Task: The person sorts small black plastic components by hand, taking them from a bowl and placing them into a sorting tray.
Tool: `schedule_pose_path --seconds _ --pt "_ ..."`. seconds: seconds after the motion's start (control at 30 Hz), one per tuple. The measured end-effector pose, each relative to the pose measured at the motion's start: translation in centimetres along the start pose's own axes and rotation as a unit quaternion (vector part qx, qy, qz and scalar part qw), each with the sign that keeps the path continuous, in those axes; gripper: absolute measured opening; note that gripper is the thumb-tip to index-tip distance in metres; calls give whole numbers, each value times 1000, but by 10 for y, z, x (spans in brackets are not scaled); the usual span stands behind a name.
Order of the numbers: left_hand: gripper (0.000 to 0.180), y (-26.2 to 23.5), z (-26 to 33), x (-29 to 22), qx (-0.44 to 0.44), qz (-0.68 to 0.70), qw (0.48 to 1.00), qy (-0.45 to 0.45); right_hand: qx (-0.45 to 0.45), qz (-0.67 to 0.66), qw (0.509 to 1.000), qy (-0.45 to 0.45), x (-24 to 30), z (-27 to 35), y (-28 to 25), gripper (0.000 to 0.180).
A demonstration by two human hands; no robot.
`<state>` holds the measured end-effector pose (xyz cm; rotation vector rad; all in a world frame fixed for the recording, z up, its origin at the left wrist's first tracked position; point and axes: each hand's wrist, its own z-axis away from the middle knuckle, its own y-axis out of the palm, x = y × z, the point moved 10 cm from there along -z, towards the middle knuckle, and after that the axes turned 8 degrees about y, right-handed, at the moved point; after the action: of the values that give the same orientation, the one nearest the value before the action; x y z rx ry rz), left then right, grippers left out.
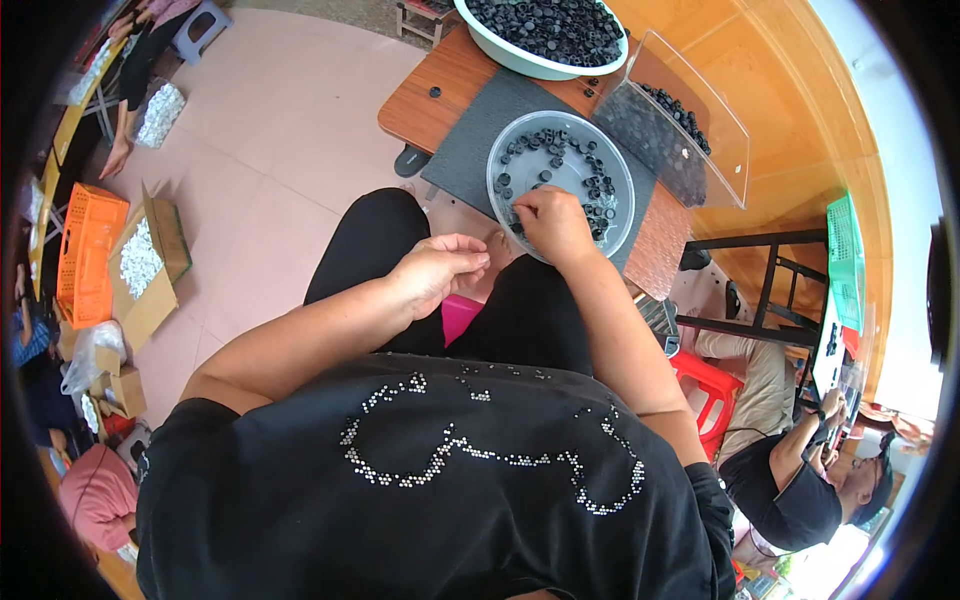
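Note:
A translucent grey basin (497,150) stands on a dark mat (470,130) in front of me, with several small black round caps (598,186) scattered inside. My right hand (553,222) is over the basin's near side, fingers drawn together in a pinch among the caps. What it pinches, if anything, is hidden. My left hand (440,272) hovers above my lap, left of the basin and apart from it. Its thumb and fingertips are pressed together, and anything between them is too small to make out.
A white bowl (545,68) heaped with black caps stands at the table's far edge. A clear acrylic box (735,150) with more caps is right of the basin. An orange crate (92,250) and a cardboard box (150,290) of white pieces stand left. Other people sit on both sides.

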<state>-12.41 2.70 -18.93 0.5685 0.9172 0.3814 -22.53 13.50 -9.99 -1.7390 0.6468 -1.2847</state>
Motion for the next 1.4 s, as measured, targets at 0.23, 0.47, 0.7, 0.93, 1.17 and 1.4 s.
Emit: schedule_pose_path --seconds 0.23,0.47,0.7,0.93,1.17,1.4 --pt "13 -10 -2 -2 -5 1 1000 -2 47 144 988 -22 14 -9 18 13" --pt "13 -1 -5 -18 4 33 999 6 -4 -38 996 81 -12 1 -19 10" --pt "15 39 4 -33 77 133 988 -11 51 -534 816 214 0 50 -21 15" --pt "15 70 21 -40 111 135 985 -6 6 -615 763 201 18 62 -38 6" --pt "16 81 36 -41 124 130 984 -1 25 -601 783 158 32 69 -43 4" --pt "16 83 42 -37 126 116 985 -8 14 -578 800 161 31 74 -43 3"
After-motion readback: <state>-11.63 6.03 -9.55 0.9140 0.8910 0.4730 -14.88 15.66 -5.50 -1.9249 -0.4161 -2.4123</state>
